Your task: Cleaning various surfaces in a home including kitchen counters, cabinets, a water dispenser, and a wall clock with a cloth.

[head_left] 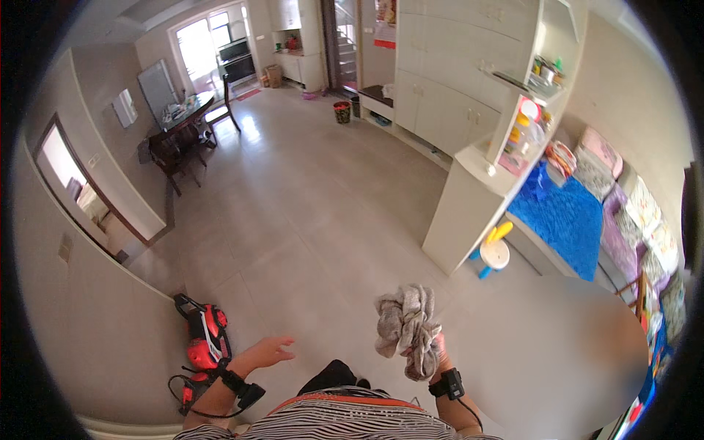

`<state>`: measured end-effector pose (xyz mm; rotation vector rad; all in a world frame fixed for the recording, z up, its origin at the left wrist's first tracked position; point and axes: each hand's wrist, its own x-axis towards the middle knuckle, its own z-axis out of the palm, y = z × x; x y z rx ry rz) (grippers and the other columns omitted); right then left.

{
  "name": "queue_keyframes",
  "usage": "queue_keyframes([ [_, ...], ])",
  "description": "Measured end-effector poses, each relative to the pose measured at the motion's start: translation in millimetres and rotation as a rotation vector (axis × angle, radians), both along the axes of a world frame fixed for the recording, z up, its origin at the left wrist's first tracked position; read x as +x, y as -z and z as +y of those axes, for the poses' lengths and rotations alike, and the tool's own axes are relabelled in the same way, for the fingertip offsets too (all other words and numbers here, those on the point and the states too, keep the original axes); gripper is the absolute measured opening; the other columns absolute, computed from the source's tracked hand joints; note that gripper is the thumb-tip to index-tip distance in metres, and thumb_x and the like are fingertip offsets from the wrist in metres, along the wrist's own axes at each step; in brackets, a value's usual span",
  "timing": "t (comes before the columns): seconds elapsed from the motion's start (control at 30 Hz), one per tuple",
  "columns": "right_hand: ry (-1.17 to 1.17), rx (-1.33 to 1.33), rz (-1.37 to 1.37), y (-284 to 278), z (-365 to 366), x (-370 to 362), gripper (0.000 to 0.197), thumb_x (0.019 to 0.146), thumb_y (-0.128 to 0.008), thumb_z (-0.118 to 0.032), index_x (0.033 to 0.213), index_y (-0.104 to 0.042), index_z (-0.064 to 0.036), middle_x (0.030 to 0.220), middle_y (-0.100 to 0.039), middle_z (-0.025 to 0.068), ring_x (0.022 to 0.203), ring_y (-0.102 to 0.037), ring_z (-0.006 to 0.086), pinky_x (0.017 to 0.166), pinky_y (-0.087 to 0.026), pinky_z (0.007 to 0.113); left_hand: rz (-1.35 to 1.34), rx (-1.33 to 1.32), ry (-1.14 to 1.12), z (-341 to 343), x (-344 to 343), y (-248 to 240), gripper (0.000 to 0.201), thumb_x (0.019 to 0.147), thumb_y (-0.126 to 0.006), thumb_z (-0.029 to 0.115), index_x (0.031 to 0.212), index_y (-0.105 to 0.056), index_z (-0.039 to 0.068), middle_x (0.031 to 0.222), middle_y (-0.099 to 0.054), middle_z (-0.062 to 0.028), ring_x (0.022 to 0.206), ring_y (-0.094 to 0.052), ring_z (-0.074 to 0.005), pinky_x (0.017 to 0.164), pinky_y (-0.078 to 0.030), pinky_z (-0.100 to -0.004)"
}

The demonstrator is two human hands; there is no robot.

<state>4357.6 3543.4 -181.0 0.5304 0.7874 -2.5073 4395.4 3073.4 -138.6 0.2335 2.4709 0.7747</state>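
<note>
A bunched grey-brown cloth (408, 330) hangs in front of me at the right, gripped by my right hand (440, 347). Most of that hand's fingers are hidden behind the folds. My left hand (270, 352) is held out over the floor with its fingers apart and nothing in them. Each wrist wears a black strapped device with a cable. Left of my left hand, a red and black machine with a handle (205, 334) stands by the wall, partly behind my forearm.
Tiled floor (293, 183) stretches ahead. A dark table with chairs (176, 150) stands far left, a patterned bin (342, 112) far ahead. At the right are a white cabinet (469, 191), a small stool (495, 254) and a sofa with a blue cover (565, 220). One lower right area is blurred.
</note>
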Motion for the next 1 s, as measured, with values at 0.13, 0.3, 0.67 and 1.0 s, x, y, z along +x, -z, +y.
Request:
queue_keyframes([
  [0.13,-0.052,0.112,0.035,14.7,-9.8,-109.2,0.048,0.093,-0.066,-0.043,0.124,-0.066,-0.0058,0.108,-0.074,0.0126,0.091,-0.073,0.0303,0.074,-0.065,0.05,-0.117,-0.034,-0.144,-2.7,-58.7,26.9,0.058,0.097,-0.072,0.041,0.138,-0.061,0.002,0.133,-0.069,-0.0192,0.117,-0.068,-0.0359,0.099,-0.054,-0.044],
  [0.3,-0.043,0.241,0.036,22.0,-37.2,-217.1,0.055,0.092,-0.066,-0.047,0.127,-0.064,-0.0058,0.109,-0.073,0.0123,0.09,-0.073,0.0303,0.075,-0.064,0.051,-0.118,-0.036,-0.079,-46.0,-140.7,105.6,0.066,0.098,-0.067,0.053,0.143,-0.059,0.004,0.14,-0.064,-0.022,0.127,-0.062,-0.0378,0.108,-0.048,-0.0466],
  [0.67,0.126,0.255,0.121,52.4,-11.9,-499.5,0.055,0.088,-0.07,-0.049,0.125,-0.064,-0.0084,0.105,-0.073,0.0098,0.083,-0.071,0.0286,0.067,-0.062,0.045,0.151,0.197,0.324,90.9,-545.4,47.0,0.064,0.105,-0.06,0.044,0.15,-0.048,0.001,0.151,-0.054,-0.0239,0.138,-0.052,-0.04,0.117,-0.04,-0.0448],
  [1.0,-0.083,0.113,0.038,56.9,-42.1,-815.3,0.047,0.096,-0.06,-0.05,0.119,-0.068,-0.0099,0.103,-0.074,0.0078,0.082,-0.071,0.0249,0.072,-0.062,0.042,0.026,0.191,-0.003,29.8,-774.2,78.1,0.061,0.101,-0.067,0.04,0.146,-0.053,0.002,0.142,-0.06,-0.0239,0.129,-0.059,-0.0399,0.11,-0.047,-0.0457],
])
